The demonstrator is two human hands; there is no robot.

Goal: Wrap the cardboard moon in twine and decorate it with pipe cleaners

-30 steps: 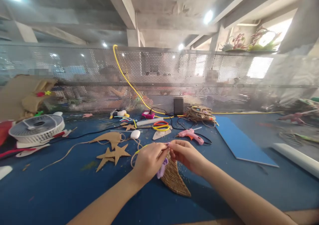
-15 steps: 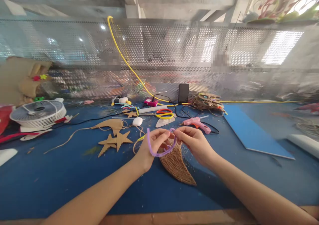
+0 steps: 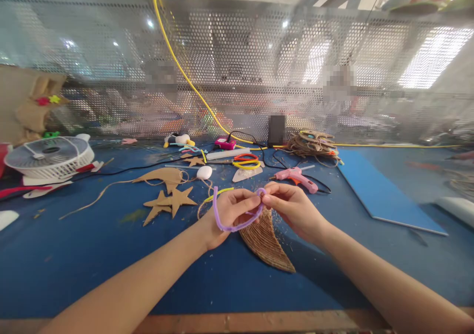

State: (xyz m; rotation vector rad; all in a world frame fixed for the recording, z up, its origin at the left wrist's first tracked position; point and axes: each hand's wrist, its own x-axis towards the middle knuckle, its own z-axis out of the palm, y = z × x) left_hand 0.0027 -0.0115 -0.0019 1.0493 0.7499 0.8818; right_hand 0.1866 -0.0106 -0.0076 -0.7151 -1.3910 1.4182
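Between my two hands is a purple pipe cleaner [image 3: 232, 228], bent in a wide curve with a small loop near the fingertips. My left hand [image 3: 231, 210] pinches it by the loop, and its free end curls up over that hand. My right hand [image 3: 292, 206] also has thumb and finger closed on the loop from the other side. Beneath the hands lies a brown crescent [image 3: 268, 247] covered in coiled twine, its upper part hidden. A yellow pipe cleaner [image 3: 222, 192] shows just behind my left hand.
Cardboard stars [image 3: 181, 202], a cardboard crescent [image 3: 163, 177] and a white oval piece [image 3: 204, 172] lie left. Behind are scissors [image 3: 247, 165] and a pink glue gun [image 3: 296, 177]. A blue board [image 3: 388, 196] lies right, a white fan [image 3: 50, 159] far left, a perforated metal screen [image 3: 237, 53] at the back.
My fingertips have come closer together at the pipe cleaner's loop, which now looks smaller and tighter. The camera has tipped slightly downward. The twine-covered crescent stays on the table.
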